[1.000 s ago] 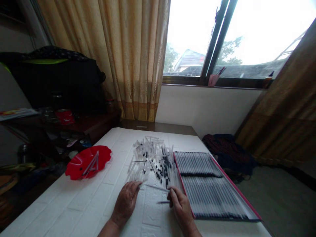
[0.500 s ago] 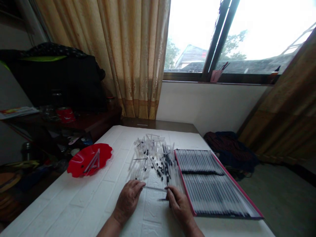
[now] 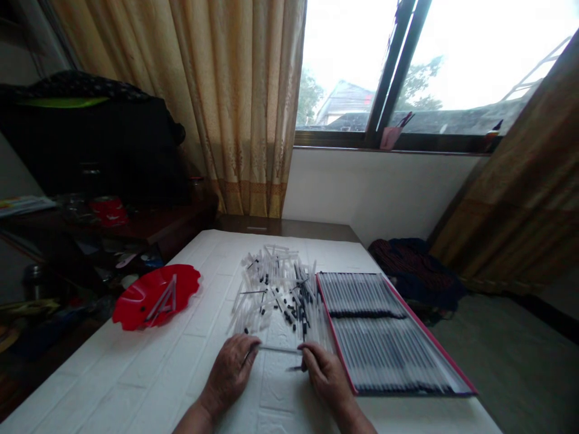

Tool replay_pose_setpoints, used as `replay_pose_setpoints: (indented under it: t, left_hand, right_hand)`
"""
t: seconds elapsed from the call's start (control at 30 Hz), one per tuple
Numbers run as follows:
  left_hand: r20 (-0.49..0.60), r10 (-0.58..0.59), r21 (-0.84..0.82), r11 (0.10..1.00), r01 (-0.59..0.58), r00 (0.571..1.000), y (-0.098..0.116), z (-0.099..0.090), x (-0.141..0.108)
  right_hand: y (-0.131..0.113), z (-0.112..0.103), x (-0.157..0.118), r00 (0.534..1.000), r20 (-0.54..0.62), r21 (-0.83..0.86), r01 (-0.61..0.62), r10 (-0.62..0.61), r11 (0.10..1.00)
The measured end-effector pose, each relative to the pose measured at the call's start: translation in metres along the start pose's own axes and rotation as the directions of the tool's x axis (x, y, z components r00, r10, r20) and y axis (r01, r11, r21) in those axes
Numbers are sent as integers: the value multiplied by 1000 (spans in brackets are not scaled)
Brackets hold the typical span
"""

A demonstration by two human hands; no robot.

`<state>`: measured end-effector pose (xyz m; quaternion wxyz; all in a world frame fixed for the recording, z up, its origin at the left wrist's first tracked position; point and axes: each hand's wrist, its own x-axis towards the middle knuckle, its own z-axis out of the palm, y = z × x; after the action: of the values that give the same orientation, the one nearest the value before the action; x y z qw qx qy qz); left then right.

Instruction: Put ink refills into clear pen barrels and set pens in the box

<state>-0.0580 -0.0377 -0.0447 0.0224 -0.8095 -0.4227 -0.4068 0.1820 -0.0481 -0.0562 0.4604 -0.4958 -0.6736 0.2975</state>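
Note:
A slim translucent pen barrel (image 3: 279,349) is stretched level between my two hands. My left hand (image 3: 233,366) pinches its left end and my right hand (image 3: 322,369) its right end. A second short, dark-tipped piece (image 3: 295,369) pokes out to the left from under my right fingers; its kind is too blurred to tell. Just beyond my hands lies a loose pile of clear tubes (image 3: 271,265), with small black caps (image 3: 289,316) and dark thin sticks (image 3: 304,295) among them. A pink-edged box (image 3: 323,301) beside my right hand holds two rows of pens (image 3: 389,346).
A red wavy-rimmed plate (image 3: 129,292) with a few clear tubes stands at the left of the white table (image 3: 149,374). A dark cabinet (image 3: 181,223) is to the left, a curtain (image 3: 244,120) and window behind. Dark cloth (image 3: 411,265) lies beyond the right edge.
The view has shifted slightly, so the room sits a little further left. Both hands keep their hold on the barrel, with hardly any movement.

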Motion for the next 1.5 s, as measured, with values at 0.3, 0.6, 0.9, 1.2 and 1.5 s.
replay_pose_setpoints:
  t: [0.3,0.6,0.9,1.2,1.5]
  left_hand:
    - [148,-41,-99,993,56,988,-6,-2,2]
    - [179,-1,-132,991,26,984,-7,-1,4]
    - [215,-16,-159,986,51,976,-13,5,-1]
    - [350,-160,-259,931,259,923,-13,-1,11]
    - [444,-260,-331,842,426,858,-16,-27,58]
  right_hand:
    - [-10,-7,6,984,179,-79,20,-6,997]
    - [-17,-7,11,968,250,-177,17,28,984]
    - [-24,-7,15,945,321,-271,32,59,962]
    - [-22,-9,19,942,317,-211,-40,107,977]
    - [-19,-9,40,974,219,-166,-20,57,986]
